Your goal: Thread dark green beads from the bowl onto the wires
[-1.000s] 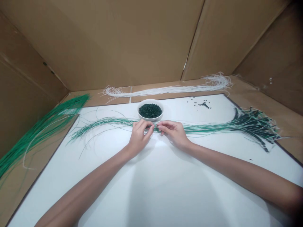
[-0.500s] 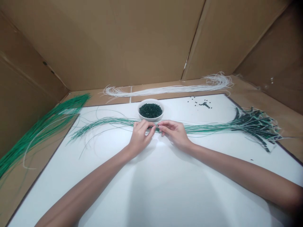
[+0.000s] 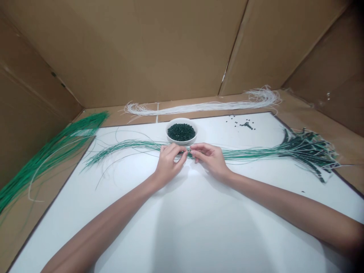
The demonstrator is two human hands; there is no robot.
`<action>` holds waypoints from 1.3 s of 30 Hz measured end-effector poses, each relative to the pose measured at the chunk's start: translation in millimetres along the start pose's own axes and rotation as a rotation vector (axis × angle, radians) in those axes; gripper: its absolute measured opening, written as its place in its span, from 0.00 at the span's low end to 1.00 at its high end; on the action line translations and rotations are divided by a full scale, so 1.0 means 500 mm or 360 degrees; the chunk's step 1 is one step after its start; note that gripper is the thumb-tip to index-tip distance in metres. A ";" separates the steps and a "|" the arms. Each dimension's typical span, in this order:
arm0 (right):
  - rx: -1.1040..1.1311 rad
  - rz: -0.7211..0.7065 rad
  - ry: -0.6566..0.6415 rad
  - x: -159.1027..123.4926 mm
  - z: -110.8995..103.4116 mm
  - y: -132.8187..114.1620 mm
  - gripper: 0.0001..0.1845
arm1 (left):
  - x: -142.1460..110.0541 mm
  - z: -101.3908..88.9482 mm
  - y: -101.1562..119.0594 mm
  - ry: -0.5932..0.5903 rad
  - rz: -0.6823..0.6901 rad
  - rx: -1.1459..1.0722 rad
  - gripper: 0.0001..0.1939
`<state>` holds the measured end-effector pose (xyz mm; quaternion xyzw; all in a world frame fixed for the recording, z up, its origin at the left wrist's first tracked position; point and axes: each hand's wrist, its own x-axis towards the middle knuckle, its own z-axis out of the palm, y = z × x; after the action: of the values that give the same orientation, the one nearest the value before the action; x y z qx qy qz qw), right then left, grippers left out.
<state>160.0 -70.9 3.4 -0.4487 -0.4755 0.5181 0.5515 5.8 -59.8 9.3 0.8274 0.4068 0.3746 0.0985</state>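
Note:
My left hand (image 3: 170,161) and my right hand (image 3: 209,158) meet almost fingertip to fingertip at the middle of the white board (image 3: 199,223). Thumb and forefinger are pinched on each hand, but what lies between them is too small to make out. Just behind and beneath the fingers runs a long bundle of green and white strands (image 3: 253,152). Its right end fans out into a cluster of dark green beaded tips (image 3: 309,149). A white bowl (image 3: 182,142) full of dark green beads (image 3: 181,132) stands right behind my hands.
Loose dark beads (image 3: 247,125) are scattered at the board's back right. A bundle of white strands (image 3: 199,108) lies along the back, on cardboard. More green strands (image 3: 54,155) lie off the board's left edge. Cardboard walls (image 3: 159,49) rise behind and at both sides.
Both hands hold nearly the same place and pinch. The view has shifted very slightly; the bowl, beads and strands stay where they were.

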 end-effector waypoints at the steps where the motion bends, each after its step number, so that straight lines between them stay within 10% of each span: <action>1: 0.0004 -0.0006 0.0005 0.000 0.000 0.001 0.11 | 0.000 0.000 0.000 0.0002 0.0000 0.0001 0.05; 39: -0.0186 -0.0005 -0.0069 -0.005 0.002 -0.006 0.10 | 0.000 0.000 -0.002 0.0022 0.0048 -0.0054 0.04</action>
<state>159.4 -73.7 6.6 -0.4681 -0.5174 0.4983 0.5147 5.1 -59.2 8.8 0.8290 0.3886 0.3885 0.1040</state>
